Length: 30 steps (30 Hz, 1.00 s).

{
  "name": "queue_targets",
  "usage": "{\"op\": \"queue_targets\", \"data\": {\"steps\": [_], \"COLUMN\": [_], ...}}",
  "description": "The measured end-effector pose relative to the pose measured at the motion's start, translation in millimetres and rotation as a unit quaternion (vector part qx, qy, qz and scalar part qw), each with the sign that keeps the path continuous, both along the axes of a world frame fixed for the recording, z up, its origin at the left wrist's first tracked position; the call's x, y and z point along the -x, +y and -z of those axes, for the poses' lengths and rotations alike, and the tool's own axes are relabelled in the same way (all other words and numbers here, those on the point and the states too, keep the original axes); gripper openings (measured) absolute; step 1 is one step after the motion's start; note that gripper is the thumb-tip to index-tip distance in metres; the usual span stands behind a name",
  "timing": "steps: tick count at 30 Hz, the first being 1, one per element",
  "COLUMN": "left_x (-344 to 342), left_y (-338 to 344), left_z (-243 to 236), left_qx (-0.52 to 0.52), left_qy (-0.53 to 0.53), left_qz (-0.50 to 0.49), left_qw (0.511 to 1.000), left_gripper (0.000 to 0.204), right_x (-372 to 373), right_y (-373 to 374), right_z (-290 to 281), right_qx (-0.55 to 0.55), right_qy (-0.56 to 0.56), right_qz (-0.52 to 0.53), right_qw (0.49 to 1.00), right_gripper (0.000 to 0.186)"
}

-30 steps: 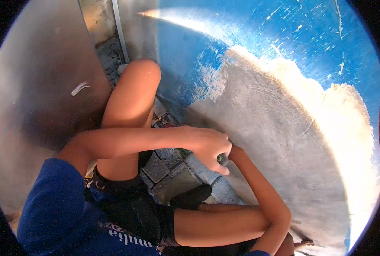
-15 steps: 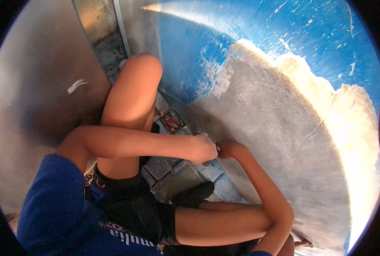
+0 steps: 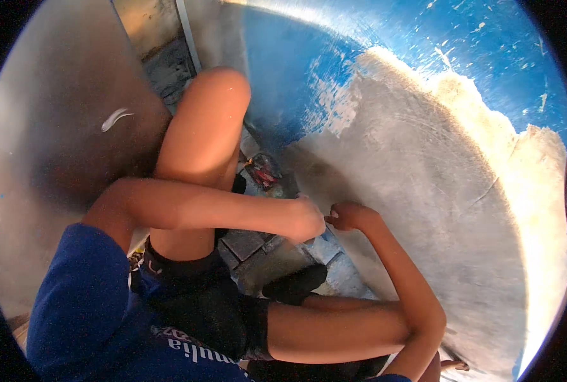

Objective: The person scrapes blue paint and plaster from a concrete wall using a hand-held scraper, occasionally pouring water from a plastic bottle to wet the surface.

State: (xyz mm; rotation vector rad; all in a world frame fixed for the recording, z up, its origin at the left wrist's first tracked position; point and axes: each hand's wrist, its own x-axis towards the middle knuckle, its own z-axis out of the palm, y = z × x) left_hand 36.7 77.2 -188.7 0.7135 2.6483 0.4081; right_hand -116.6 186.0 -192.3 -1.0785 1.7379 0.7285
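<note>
My left hand (image 3: 307, 218) is closed in a fist low in front of me, above the paved ground. Whatever it grips is hidden by the fingers and blur. Beside it my right hand (image 3: 353, 217) is bent at the wrist, its fingers curled and pinched close to the left knuckles. I cannot make out what lies between the fingertips. Both hands are close to the grey, bare part of a large curved wall (image 3: 417, 172), whose upper part has scratched blue paint (image 3: 487, 44).
Paving blocks (image 3: 242, 245) lie below, with reddish litter (image 3: 264, 170) in a dark patch. A dark shoe (image 3: 299, 280) rests there. My bent knee (image 3: 223, 89) rises on the left, beside a smooth grey-brown panel (image 3: 61, 127) bearing a white mark. A metal post (image 3: 188, 35) stands behind.
The view has shifted slightly. My right hand has drawn a little away from the left, and its fingers show more. The dark ends seen around my left fist before no longer show clearly.
</note>
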Motion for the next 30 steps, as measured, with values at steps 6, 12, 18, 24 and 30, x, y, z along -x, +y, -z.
{"op": "queue_targets", "data": {"steps": [6, 12, 18, 24, 30], "left_x": [4.2, 25.5, 54.7, 72.8, 46.0], "left_y": [9.3, 24.6, -8.7, -7.0, 0.0], "left_z": [15.2, 95.4, 296.4, 256.3, 200.2], "left_qx": [0.041, 0.069, 0.212, 0.284, 0.156], "left_qy": [-0.052, -0.057, -0.128, -0.156, -0.065], "left_qz": [0.029, 0.029, 0.024, 0.080, 0.046], "left_qw": [0.997, 0.996, 0.969, 0.943, 0.985], "left_gripper": [0.034, 0.025, 0.040, 0.059, 0.052], "right_x": [-3.1, 8.0, 0.5, 11.6, 8.9], "right_y": [10.7, 13.7, -3.3, 39.1, 40.0], "right_z": [2.6, 12.4, 7.3, -1.1, 2.1], "right_qx": [0.101, 0.056, 0.167, 0.156, 0.161], "right_qy": [0.040, -0.008, 0.000, 0.028, 0.021], "right_qz": [0.007, -0.010, -0.053, 0.038, 0.015], "right_qw": [0.994, 0.998, 0.985, 0.987, 0.987], "right_gripper": [0.052, 0.053, 0.052, 0.051, 0.049]}}
